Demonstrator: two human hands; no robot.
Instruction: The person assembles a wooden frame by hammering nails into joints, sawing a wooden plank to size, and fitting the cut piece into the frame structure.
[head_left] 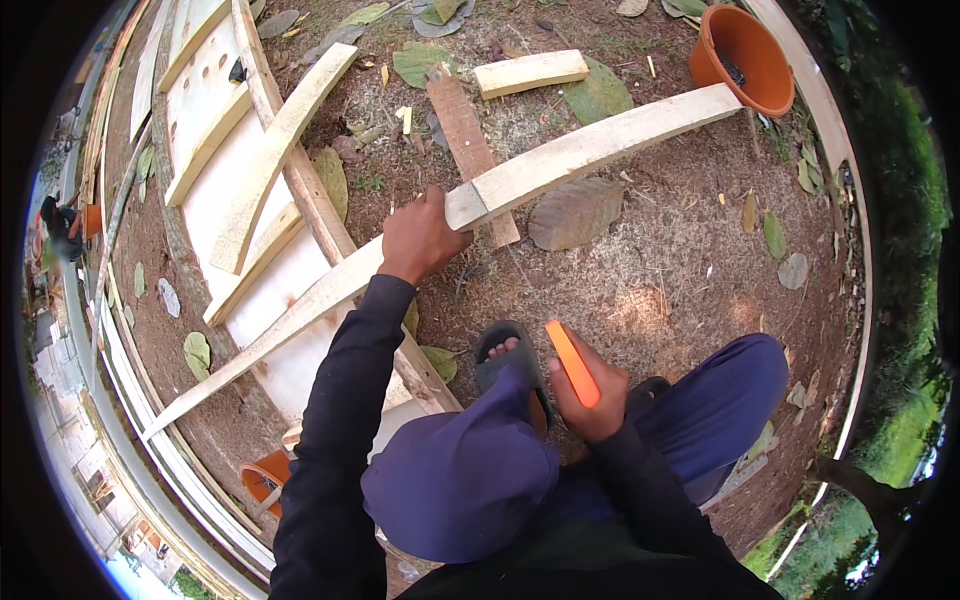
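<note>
A long pale wooden plank (620,145) runs from the lower left to the upper right. My left hand (425,235) is closed round it near the middle, just left of a dark line across the wood. Under the plank there lies a short reddish-brown board (460,125), crossing it at an angle. My right hand (592,395) is shut on an orange-handled tool (572,365), held near my feet and apart from the plank. Only the orange handle shows; the rest of the tool cannot be made out.
To the left lies a wooden panel frame (225,160) with cross pieces and a loose plank (285,140) on it. A short wood block (530,73) rests on the soil beyond. Orange pots stand at the upper right (740,60) and lower left (265,480). Fallen leaves (575,213) and sawdust cover the ground.
</note>
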